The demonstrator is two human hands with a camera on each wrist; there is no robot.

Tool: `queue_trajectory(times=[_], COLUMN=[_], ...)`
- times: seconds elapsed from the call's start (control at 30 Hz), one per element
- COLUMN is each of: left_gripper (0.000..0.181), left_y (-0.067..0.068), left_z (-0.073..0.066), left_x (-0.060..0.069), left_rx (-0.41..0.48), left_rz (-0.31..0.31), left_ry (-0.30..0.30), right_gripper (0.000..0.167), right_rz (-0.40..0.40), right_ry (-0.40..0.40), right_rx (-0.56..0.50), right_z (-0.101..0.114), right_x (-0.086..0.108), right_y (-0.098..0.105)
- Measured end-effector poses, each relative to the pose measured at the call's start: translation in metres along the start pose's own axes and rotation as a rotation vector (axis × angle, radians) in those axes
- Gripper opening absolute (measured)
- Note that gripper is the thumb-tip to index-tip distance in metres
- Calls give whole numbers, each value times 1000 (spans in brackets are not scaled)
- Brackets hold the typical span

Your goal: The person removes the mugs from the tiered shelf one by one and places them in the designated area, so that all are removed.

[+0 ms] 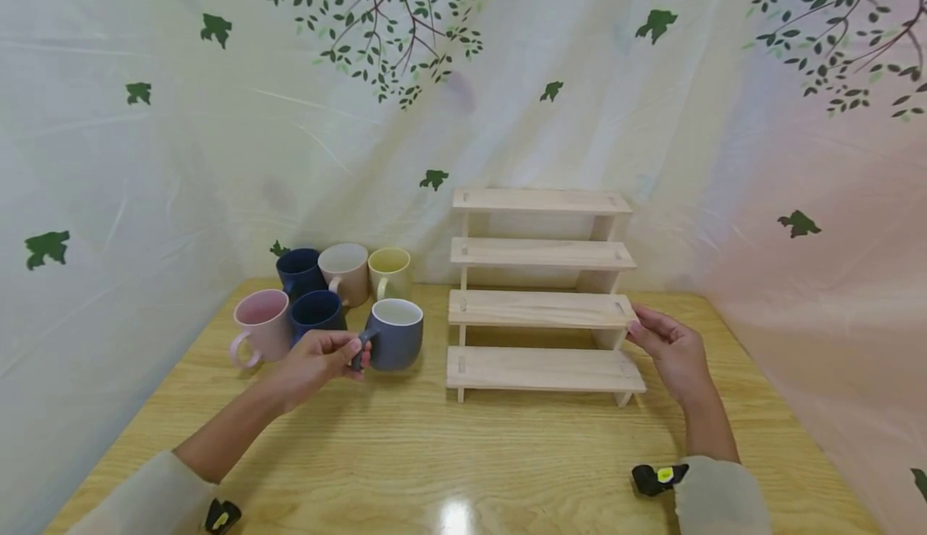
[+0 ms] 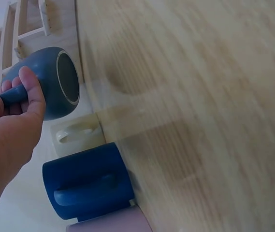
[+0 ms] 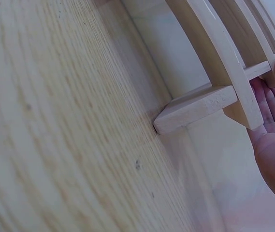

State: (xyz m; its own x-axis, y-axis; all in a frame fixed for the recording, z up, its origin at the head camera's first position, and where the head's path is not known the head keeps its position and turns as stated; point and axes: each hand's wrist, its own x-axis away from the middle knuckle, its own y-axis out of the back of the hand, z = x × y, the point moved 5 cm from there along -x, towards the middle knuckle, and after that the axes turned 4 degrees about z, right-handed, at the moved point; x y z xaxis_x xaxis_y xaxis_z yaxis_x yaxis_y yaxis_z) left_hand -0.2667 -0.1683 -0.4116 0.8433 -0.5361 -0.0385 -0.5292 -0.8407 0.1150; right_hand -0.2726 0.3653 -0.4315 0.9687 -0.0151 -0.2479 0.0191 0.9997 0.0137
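My left hand pinches the handle of a grey-blue mug with a pale inside. In the left wrist view the mug's underside shows, so it is raised off the table and slightly tilted. Over on the right, my right hand grips the right end of the second-lowest step of a four-step wooden rack. Its thumb lies at the step's edge, and the right wrist view shows the fingers beneath. The rack stands upright on the table, its steps bare.
Behind and left of the held mug stand a pink mug, two navy mugs, a pale pink mug with a white inside and a yellow mug. A leaf-printed curtain hangs around the wooden table.
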Motion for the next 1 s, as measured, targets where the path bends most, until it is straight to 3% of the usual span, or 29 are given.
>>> queue_trajectory(times=[0.3,0.7,0.8,1.0], left_gripper=[36,35,35,34], left_y=[2,8,9,6], left_z=[17,25,26,29], left_x=[-1,1,1,0], left_rx=[46,116,137,199], left_rz=[-64,-133,-122,-30], left_ry=[49,56,55,68], right_gripper=[53,53,53,52], right_rz=[-4,-3,-2,-4], right_ry=[-9,-12,-13,-9], right_rx=[1,-8,-10,-29], right_z=[-3,-1,0,0], right_x=[-2,-2,-2,-1], right_y=[1,-1,-2,-1])
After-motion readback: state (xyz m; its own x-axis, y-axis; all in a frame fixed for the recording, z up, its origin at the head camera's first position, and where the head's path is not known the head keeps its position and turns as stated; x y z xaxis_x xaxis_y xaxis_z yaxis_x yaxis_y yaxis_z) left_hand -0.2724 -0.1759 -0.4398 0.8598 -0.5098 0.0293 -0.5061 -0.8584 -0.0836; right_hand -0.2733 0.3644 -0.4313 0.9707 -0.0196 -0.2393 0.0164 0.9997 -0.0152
